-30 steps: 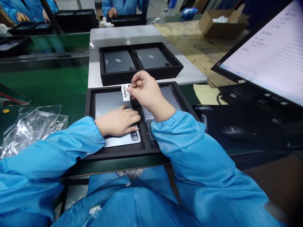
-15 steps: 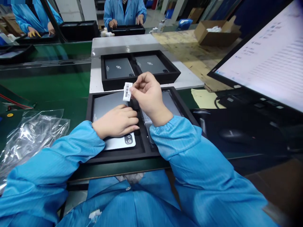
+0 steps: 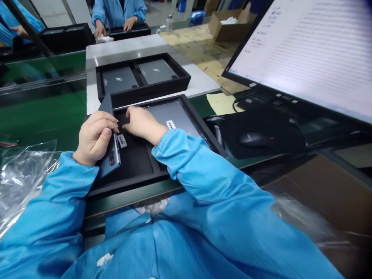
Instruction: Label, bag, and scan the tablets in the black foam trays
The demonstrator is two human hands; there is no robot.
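Note:
My left hand point(image 3: 94, 137) grips a grey tablet point(image 3: 107, 169) by its side, tilted up on edge at the left compartment of a black foam tray point(image 3: 135, 159). A small white barcode label point(image 3: 122, 141) lies in that compartment, right beside the raised tablet. Over the same compartment is my right hand point(image 3: 142, 123), fingers curled and thumb apart, with nothing visible in them. In the right compartment lies another tablet point(image 3: 177, 110), flat under clear film, a second barcode label point(image 3: 171, 124) on it, partly behind my right sleeve.
Behind stands a second black tray point(image 3: 162, 87) with two tablets. To the right are a scanner point(image 3: 216, 126), a mouse point(image 3: 254, 139), yellow paper point(image 3: 222, 103) and a monitor point(image 3: 302, 58). Clear plastic bags point(image 3: 24, 174) lie left. Co-workers in blue point(image 3: 119, 15) handle trays at the back.
My left hand has tipped the left tablet up from lying flat. My right hand has let go of the barcode label and moved down into the compartment. The view has shifted right.

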